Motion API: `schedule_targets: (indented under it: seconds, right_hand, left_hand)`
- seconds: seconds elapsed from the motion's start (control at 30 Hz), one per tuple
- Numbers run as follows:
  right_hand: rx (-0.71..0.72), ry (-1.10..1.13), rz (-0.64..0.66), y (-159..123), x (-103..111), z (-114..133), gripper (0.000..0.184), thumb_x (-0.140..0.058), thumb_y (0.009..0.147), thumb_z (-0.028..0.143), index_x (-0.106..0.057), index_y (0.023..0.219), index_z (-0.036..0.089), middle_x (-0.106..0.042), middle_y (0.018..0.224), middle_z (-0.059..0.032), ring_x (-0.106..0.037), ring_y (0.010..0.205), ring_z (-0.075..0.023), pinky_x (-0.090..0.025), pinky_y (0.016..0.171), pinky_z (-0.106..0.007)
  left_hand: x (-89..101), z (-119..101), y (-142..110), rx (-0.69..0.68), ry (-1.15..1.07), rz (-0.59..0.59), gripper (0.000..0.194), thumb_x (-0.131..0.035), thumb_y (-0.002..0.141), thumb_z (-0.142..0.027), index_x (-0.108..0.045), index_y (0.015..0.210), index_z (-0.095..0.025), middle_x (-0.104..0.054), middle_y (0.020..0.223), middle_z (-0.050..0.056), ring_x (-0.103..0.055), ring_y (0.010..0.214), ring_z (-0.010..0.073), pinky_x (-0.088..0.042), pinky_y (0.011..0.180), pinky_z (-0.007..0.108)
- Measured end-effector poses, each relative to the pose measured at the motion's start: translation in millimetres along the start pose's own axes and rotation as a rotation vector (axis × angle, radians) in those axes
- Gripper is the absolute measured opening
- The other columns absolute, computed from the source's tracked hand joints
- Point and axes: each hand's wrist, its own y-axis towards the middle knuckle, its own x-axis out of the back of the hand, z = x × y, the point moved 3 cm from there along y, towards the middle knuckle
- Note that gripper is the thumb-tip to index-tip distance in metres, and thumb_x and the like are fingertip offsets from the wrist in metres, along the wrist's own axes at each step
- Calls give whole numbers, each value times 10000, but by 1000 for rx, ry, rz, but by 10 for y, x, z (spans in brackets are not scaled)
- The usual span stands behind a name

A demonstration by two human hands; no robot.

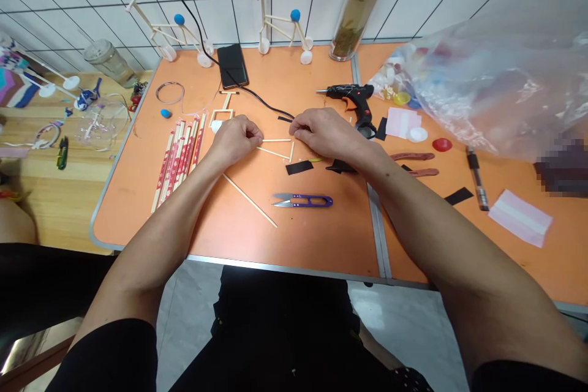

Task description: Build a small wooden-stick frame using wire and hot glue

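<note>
My left hand (236, 138) and my right hand (321, 133) rest on the orange table (229, 226), fingers curled and pinched at either end of a small frame of thin wooden sticks (278, 148). The left fingers pinch the frame's left end, the right fingers its right end. A long loose stick (250, 200) lies just below the left wrist. Purple thread snips (304, 200) lie in front of the hands. A black tape piece (299, 167) lies under the frame.
Wrapped chopstick packs (179, 159) lie left. A black glue gun (353, 98), phone (232, 65) and two stick bicycle models (285, 27) stand behind. Right are bottle caps (441, 144), a plastic bag (496, 79), pliers (413, 164), a pen (475, 177) and pink paper (520, 218).
</note>
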Motion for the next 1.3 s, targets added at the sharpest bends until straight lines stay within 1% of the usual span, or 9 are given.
schedule_targets:
  seconds: [0.27,0.4,0.5,0.67,0.83,1.0,1.3]
  right_hand:
    - [24,-11,23,2,-9,-17,304,-626,1028,162,-915,1114,199,-881,1183,-127,-779,1070,-305,-517,900,-401]
    - [30,-7,30,3,-4,-16,303,-640,1030,174,-926,1123,203,-883,1192,-136,-786,1083,-317,-535,927,-416]
    - [35,-9,41,9,-6,-20,295,-655,1022,156,-929,1121,203,-886,1195,-132,-790,1094,-314,-537,937,-406]
    - [46,-30,70,22,-2,-22,276,-667,1026,136,-921,1118,190,-883,1180,-122,-791,1083,-292,-536,924,-369]
    - [34,-40,78,19,11,-5,273,-672,1027,122,-923,1113,187,-878,1172,-127,-794,1083,-299,-540,915,-367]
    - [28,-50,88,17,5,-1,290,-661,1040,130,-925,1140,194,-878,1201,-121,-794,1103,-297,-542,911,-365]
    - [37,-58,86,29,5,-17,281,-684,1014,121,-931,1132,186,-885,1158,-125,-792,1051,-290,-534,883,-366]
  left_hand:
    - [-18,19,9,-5,-5,12,127,-740,841,-203,-867,846,-211,-828,981,85,-728,891,247,-540,834,380]
    - [-19,26,17,-18,-4,8,138,-755,850,-220,-889,884,-207,-829,1006,95,-736,918,254,-536,839,385]
    - [-22,26,20,-18,0,5,139,-765,853,-219,-897,892,-207,-830,1020,98,-732,922,259,-529,842,394]
    - [-34,23,20,-14,7,6,141,-772,863,-209,-903,912,-195,-830,1014,98,-734,927,263,-524,847,397]
    - [-30,24,22,-13,2,8,128,-785,873,-199,-904,921,-195,-834,1021,89,-728,921,253,-542,868,388]
    - [-26,27,26,-16,13,3,122,-788,873,-187,-903,911,-201,-840,1032,91,-734,940,263,-544,876,398]
    - [-32,48,32,-19,-13,8,130,-778,869,-194,-901,911,-198,-840,1017,84,-725,909,248,-564,890,390]
